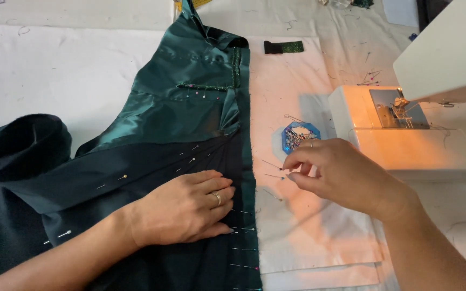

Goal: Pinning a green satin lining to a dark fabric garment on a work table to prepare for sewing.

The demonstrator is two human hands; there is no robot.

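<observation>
Pinning in progress on green fabric, spread over white-covered bench. Left hand lies flat, fingers together, pressing dark fabric panel just beside its right edge; it grips nothing. Right hand hovers off the fabric over a white sheet, thumb & forefinger pinched narrow, apparently on a pin, but too thin to be sure. Blue pin dish sits just behind right hand, full of pins, w/ a few loose pins lying on the sheet between hand & fabric edge.

Progress, judging by what lies there: row of pins already runs along the edge below left hand's fingertips, down to frame bottom. More pins in the pleats above left hand, two white-headed ones out left, & some along sequin trim up top. Edge stretch between trim & left hand looks mostly unpinned, so prob. that part is left. Sewing machine stands right, lamp on, nothing under needle, so no stitching on this piece yet as far as visible.
</observation>
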